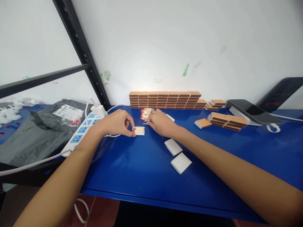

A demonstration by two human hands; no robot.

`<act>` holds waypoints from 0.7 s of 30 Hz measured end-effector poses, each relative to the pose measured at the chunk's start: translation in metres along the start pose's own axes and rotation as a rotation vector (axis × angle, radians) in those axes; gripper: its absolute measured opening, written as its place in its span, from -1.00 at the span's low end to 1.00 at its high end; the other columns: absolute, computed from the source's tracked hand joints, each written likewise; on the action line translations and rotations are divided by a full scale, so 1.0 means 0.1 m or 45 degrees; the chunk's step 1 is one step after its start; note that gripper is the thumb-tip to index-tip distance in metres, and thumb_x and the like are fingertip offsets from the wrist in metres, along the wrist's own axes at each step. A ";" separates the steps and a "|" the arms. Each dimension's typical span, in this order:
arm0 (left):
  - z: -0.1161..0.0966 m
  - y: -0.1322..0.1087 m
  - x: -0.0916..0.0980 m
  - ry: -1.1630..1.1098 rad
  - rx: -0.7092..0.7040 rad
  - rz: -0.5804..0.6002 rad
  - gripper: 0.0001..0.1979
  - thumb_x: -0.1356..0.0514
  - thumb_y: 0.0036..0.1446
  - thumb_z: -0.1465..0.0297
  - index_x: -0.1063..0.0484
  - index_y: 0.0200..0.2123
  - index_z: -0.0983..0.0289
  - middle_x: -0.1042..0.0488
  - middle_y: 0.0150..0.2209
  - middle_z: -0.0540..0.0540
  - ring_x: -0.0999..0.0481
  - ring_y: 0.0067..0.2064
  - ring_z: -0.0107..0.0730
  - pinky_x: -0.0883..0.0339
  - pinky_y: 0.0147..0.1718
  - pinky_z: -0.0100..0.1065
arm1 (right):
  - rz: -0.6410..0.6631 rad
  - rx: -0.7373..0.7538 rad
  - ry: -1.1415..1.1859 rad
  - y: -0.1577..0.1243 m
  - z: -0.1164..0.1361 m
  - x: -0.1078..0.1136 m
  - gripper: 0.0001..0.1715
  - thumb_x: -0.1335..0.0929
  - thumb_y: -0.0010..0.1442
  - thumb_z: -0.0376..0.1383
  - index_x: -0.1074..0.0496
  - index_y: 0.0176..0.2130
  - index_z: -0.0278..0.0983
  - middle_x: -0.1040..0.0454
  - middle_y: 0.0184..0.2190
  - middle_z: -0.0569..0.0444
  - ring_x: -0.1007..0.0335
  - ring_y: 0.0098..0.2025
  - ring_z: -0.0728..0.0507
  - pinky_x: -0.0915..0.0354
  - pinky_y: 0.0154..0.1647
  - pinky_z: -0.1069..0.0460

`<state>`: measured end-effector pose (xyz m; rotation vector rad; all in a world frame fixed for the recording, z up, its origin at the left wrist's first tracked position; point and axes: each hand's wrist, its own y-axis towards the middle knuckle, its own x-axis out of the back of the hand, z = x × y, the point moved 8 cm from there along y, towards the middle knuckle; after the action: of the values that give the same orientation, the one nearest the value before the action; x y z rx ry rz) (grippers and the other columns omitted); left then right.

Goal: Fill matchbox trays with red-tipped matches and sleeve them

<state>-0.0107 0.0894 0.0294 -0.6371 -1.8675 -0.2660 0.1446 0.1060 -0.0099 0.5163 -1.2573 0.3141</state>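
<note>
Curving half-open, my left hand (121, 123) had its thumb against the match tray (140, 134) at its right, grip unclear. It seemed light, crushable, best pinched by its ends. Beyond, my nearly closed right hand (159, 121), hold unclear, sat by matches (145, 114), likely brittle.

no legible wording, white label (67, 110) on the plastic bag (72, 118) blurred, faint print on the orange matchbox (203, 123) unreadable
</note>
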 end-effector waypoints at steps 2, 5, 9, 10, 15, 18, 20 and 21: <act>-0.01 0.00 -0.01 -0.001 -0.005 -0.005 -0.68 -0.51 -0.07 0.17 -0.70 -0.30 0.25 -0.55 -0.54 -0.03 -0.49 -0.51 -0.38 -0.21 -0.49 -0.35 | -0.016 -0.006 0.005 -0.01 -0.06 0.04 -0.87 -0.39 0.45 -0.30 -0.53 -0.17 -0.29 -0.55 -0.08 -0.14 -0.37 0.04 -0.27 -0.23 0.00 -0.08; -0.02 0.01 -0.02 -0.005 -0.012 -0.009 -0.68 -0.51 -0.06 0.16 -0.70 -0.30 0.25 -0.55 -0.54 -0.03 -0.49 -0.51 -0.38 -0.21 -0.50 -0.35 | -0.060 0.038 0.040 -0.02 -0.09 0.06 -0.88 -0.40 0.44 -0.31 -0.52 -0.05 -0.29 -0.53 -0.07 -0.11 -0.34 0.02 -0.25 -0.23 0.01 -0.07; -0.03 0.02 -0.02 -0.005 -0.012 -0.022 -0.67 -0.51 -0.04 0.16 -0.69 -0.29 0.26 -0.55 -0.54 -0.03 -0.49 -0.51 -0.38 -0.22 -0.49 -0.35 | -0.071 0.050 0.065 0.00 -0.10 0.02 -0.90 -0.38 0.44 -0.34 -0.54 -0.12 -0.29 -0.52 -0.08 -0.13 -0.33 0.03 -0.27 -0.23 0.02 -0.09; -0.03 0.02 -0.02 0.000 -0.011 -0.024 -0.67 -0.51 -0.04 0.17 -0.70 -0.28 0.27 -0.55 -0.54 -0.03 -0.49 -0.51 -0.39 -0.22 -0.48 -0.35 | -0.071 0.050 0.071 0.01 -0.11 0.02 -0.90 -0.38 0.44 -0.34 -0.55 -0.14 -0.29 -0.52 -0.09 -0.13 -0.32 0.03 -0.28 -0.23 0.02 -0.09; -0.03 0.02 -0.03 0.009 -0.011 -0.032 -0.67 -0.51 -0.03 0.17 -0.70 -0.27 0.28 -0.56 -0.53 -0.03 -0.49 -0.50 -0.39 -0.22 -0.48 -0.36 | -0.054 0.065 0.067 0.01 -0.13 0.00 -0.86 -0.39 0.44 -0.33 -0.56 -0.20 -0.31 -0.52 -0.16 -0.13 -0.33 -0.04 -0.26 -0.22 -0.01 -0.09; -0.03 0.02 -0.03 0.003 -0.017 -0.038 -0.67 -0.51 -0.04 0.18 -0.69 -0.28 0.28 -0.56 -0.53 -0.02 -0.49 -0.51 -0.39 -0.22 -0.48 -0.36 | -0.044 0.077 0.069 0.01 -0.15 -0.01 -0.84 -0.39 0.44 -0.33 -0.56 -0.21 -0.30 -0.52 -0.18 -0.12 -0.32 -0.05 -0.26 -0.21 -0.02 -0.09; -0.03 0.02 -0.02 0.006 -0.023 -0.052 -0.67 -0.51 -0.04 0.17 -0.69 -0.27 0.28 -0.56 -0.53 -0.02 -0.49 -0.51 -0.39 -0.21 -0.49 -0.36 | -0.046 0.081 0.080 0.01 -0.16 -0.01 -0.85 -0.39 0.44 -0.34 -0.57 -0.20 -0.31 -0.51 -0.18 -0.11 -0.32 -0.05 -0.26 -0.20 -0.02 -0.09; -0.03 0.02 -0.02 0.006 -0.025 -0.059 -0.66 -0.51 -0.04 0.16 -0.69 -0.27 0.28 -0.56 -0.53 -0.02 -0.49 -0.51 -0.39 -0.21 -0.49 -0.36 | -0.050 0.081 0.091 0.01 -0.17 0.00 -0.86 -0.39 0.43 -0.34 -0.57 -0.19 -0.31 -0.51 -0.18 -0.11 -0.33 -0.04 -0.26 -0.21 -0.01 -0.09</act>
<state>-0.0068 0.0896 0.0282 -0.6069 -1.8786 -0.3160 0.1581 0.1153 -0.0133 0.5794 -1.1696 0.3374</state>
